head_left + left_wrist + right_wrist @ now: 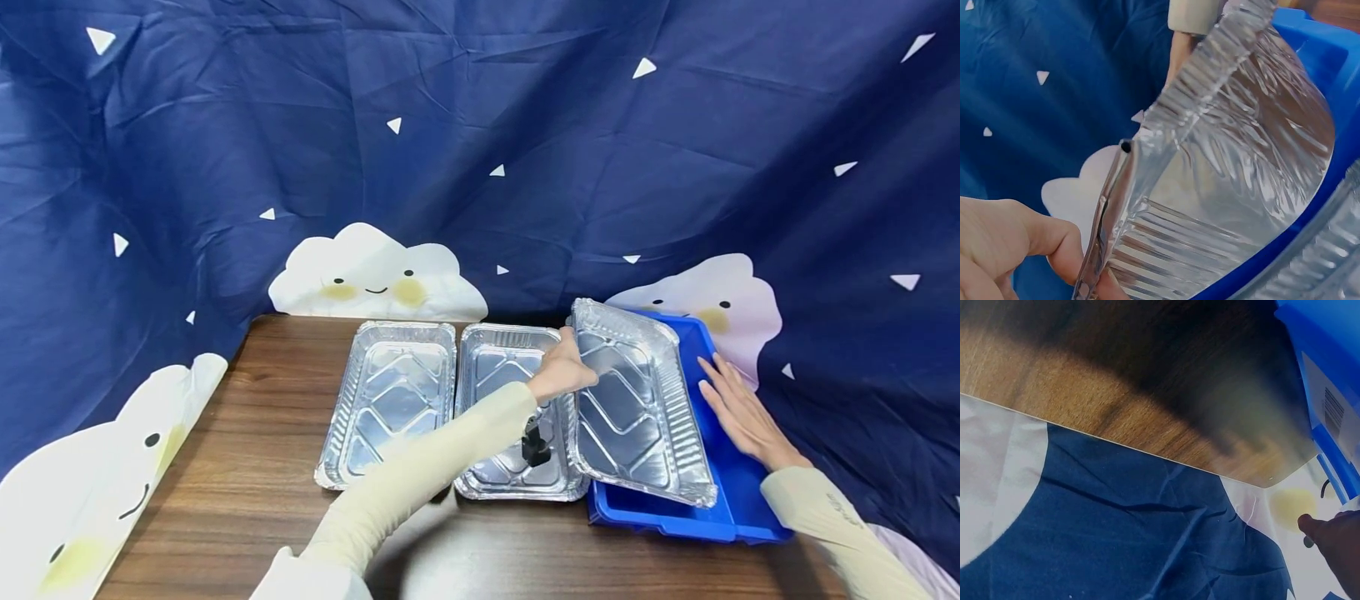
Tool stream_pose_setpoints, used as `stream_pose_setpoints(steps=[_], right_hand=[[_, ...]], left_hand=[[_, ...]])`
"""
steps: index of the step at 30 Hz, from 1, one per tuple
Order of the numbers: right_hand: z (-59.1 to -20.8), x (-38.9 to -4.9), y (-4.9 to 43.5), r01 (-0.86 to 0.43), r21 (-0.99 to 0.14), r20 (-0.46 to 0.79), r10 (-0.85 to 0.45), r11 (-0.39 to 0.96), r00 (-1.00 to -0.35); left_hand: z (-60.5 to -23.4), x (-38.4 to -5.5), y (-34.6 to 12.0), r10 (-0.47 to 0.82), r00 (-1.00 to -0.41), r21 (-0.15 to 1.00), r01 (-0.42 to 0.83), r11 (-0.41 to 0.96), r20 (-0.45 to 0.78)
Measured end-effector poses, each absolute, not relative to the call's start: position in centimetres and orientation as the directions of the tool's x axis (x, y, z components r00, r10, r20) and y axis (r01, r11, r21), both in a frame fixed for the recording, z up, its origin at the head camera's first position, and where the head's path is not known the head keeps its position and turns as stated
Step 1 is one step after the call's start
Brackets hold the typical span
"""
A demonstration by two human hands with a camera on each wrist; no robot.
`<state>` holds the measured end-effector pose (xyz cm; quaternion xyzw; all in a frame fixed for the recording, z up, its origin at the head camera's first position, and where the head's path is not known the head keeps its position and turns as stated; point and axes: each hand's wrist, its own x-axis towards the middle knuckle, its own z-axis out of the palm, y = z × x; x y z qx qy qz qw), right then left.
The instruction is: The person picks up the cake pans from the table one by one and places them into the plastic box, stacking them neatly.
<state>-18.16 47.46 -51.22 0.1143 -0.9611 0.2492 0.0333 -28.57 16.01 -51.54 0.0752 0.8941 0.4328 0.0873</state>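
My left hand point(562, 371) pinches the rim of a shiny foil tray point(630, 400) between thumb and fingers, as the left wrist view shows. That tray is tilted, its left edge by the middle tray and its right part over a blue plastic bin point(750, 500). On the table to the left, two more foil trays lie side by side: a left tray point(397, 375) and a middle tray point(510, 346), the latter partly behind my left arm. My right hand point(742, 408), fingers straight, is at the bin's right side; whether it touches the bin I cannot tell.
Brown wooden table point(277, 400) extends to the left and in front of the trays. Behind it hangs a dark blue curtain point(465, 125) with white triangles and smiling clouds. A barcode label point(1334, 406) is on the bin's outer side in the right wrist view.
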Motion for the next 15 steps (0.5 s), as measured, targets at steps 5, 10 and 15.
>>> stream_pose_setpoints(steps=[5,10,15], right_hand=[[-51.1,-18.2,47.3,-0.207,-0.463,0.082,-0.191,0.862,-0.978],[-51.1,-18.3,47.4,-0.218,-0.447,0.092,-0.198,0.867,-0.976],[-51.1,-18.4,47.5,-0.24,-0.435,0.115,-0.21,0.868,-0.971]], left_hand=[[-51.7,-28.3,18.5,0.189,-0.977,0.767,0.045,0.641,-0.101],[-48.0,-25.2,18.5,0.182,-0.976,0.793,0.019,0.609,-0.116],[-43.7,-21.9,17.7,0.184,-0.966,0.818,-0.043,0.574,-0.179]])
